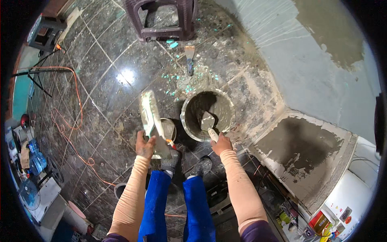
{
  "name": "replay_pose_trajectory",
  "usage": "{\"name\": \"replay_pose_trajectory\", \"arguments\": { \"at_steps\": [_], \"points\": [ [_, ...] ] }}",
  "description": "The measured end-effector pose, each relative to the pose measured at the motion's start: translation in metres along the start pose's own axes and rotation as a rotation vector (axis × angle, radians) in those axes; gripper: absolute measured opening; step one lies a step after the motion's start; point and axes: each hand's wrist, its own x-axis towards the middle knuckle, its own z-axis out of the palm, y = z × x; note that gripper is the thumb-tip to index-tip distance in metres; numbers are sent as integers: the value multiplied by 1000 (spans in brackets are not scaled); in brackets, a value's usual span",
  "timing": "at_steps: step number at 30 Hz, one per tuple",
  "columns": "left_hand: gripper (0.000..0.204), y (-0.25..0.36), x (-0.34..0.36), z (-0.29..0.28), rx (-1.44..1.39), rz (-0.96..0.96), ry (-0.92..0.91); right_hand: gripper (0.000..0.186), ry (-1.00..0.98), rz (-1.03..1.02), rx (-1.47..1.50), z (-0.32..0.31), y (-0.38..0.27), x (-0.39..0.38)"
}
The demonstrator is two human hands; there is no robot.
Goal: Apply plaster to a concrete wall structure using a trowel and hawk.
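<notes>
My left hand (145, 146) is closed round the handle of a plastering trowel (148, 105). Its long flat blade is smeared with pale mortar and tilts upward. In my right hand (221, 144) is the pale handle of a small pointing trowel (207, 120), its blade down inside a round bucket (232, 105). Grey mortar coats the inside of that bucket, which stands on the floor ahead of my feet. A smaller container (169, 128) sits to its left, partly hidden behind the plastering trowel.
A scraper (190, 60) lies beyond the bucket among turquoise flakes, near a brown plastic stool (187, 24). At right, wet mortar covers part of a ledge (298, 145) below a grey wall (278, 48). An orange cable (66, 137) snakes across the tiled floor at left.
</notes>
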Motion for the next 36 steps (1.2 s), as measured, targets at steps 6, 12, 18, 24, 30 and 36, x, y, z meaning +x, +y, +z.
{"name": "replay_pose_trajectory", "arguments": {
  "at_steps": [6,12,18,24,30,36],
  "points": [
    [39,-10,13,49,196,133,50,44,118,-76,179,-12,26,-26],
    [28,14,27,122,213,0,93,43,307,-244,299,-4,67,-38],
    [73,16,37,154,844,-163,-144,41,198,-240,530,25,98,-32],
    [37,-48,50,174,269,-77,-29,40,175,-180,669,29,101,-30],
    [39,11,37,188,362,-198,-122,27,-95,-90,936,-20,96,-51],
    [36,82,18,131,625,157,-30,44,90,-168,671,-76,75,-88]
  ]
}}
